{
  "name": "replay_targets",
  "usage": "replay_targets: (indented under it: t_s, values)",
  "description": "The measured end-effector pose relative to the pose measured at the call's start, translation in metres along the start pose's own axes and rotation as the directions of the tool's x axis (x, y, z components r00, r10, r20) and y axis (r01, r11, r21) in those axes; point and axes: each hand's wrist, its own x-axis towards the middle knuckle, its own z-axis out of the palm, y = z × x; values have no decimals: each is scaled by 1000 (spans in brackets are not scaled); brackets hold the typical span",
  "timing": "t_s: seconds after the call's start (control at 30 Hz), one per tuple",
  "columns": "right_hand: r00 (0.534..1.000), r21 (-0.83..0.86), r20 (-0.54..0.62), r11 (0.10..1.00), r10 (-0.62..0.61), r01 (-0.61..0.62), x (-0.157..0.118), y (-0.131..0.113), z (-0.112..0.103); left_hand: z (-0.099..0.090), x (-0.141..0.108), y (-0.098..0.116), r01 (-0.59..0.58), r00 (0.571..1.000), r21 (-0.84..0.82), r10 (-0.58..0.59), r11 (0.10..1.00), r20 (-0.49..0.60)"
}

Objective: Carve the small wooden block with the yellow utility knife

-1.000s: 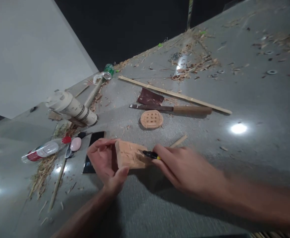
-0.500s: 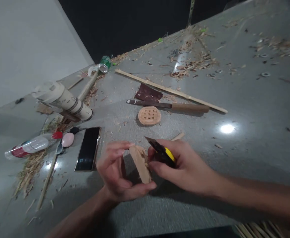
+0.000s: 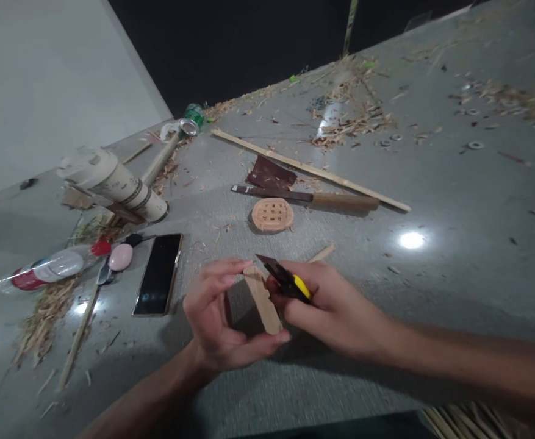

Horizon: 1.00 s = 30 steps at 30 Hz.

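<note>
Between the thumb and fingertips of my left hand [image 3: 216,317] a small block of wood [image 3: 262,300] is held on edge, its right side notched. My right hand [image 3: 326,305] grips a black and yellow utility knife [image 3: 290,281], blade out and pointing up and left, close to the block's upper right edge. On the table beyond my hands lies an oval wooden piece [image 3: 272,214] with a carved grid of small holes. Just behind it rests a wooden-handled file [image 3: 306,198], and a dark brown sandpaper scrap [image 3: 271,173] lies behind that.
A phone [image 3: 158,274] lies left of my hands, near a plastic bottle [image 3: 43,271] and a pink oval object [image 3: 121,257]. Stacked paper cups [image 3: 125,186] and a green can [image 3: 193,119] stand farther back. A long wooden strip [image 3: 313,169] crosses behind the file; wood shavings [image 3: 359,125] litter the table.
The block has turned slightly in my left hand, and my right hand with the knife has shifted a little to the left. The view has moved slightly.
</note>
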Motion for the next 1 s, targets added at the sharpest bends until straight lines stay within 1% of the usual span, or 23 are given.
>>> replay_targets:
  t_s: [0.23, 0.4, 0.5, 0.6, 0.7, 0.8, 0.93, 1.0]
  values:
    - [1000, 73, -9, 997, 2, -1, 1, 3, 2, -3, 1, -3, 32, 998, -114, -26, 993, 52]
    - [999, 40, -28, 999, 35, -34, 3, 10, 0, -1, 3, -4, 42, 998, -155, -35, 987, 47]
    - [996, 50, -35, 995, 84, -82, 5, 15, -4, -2, 4, -6, 85, 996, -167, -84, 982, 14]
    - [994, 85, -36, 992, 100, -97, 7, 15, -8, -4, 5, -8, 151, 988, -206, -152, 967, 9]
    - [990, 88, -99, 992, 102, -93, 8, 14, -10, -5, 6, -9, 210, 975, -251, -222, 945, -19]
    - [979, 122, -140, 984, 146, -129, 8, 17, -12, -5, 6, -10, 256, 958, -275, -282, 927, -58]
    - [966, 192, -130, 961, 223, -196, 8, 22, -14, -5, 5, -12, 270, 953, -262, -296, 926, -62]
    - [963, 194, -143, 961, 227, -198, 8, 23, -15, -5, 5, -11, 278, 952, -277, -303, 920, -51]
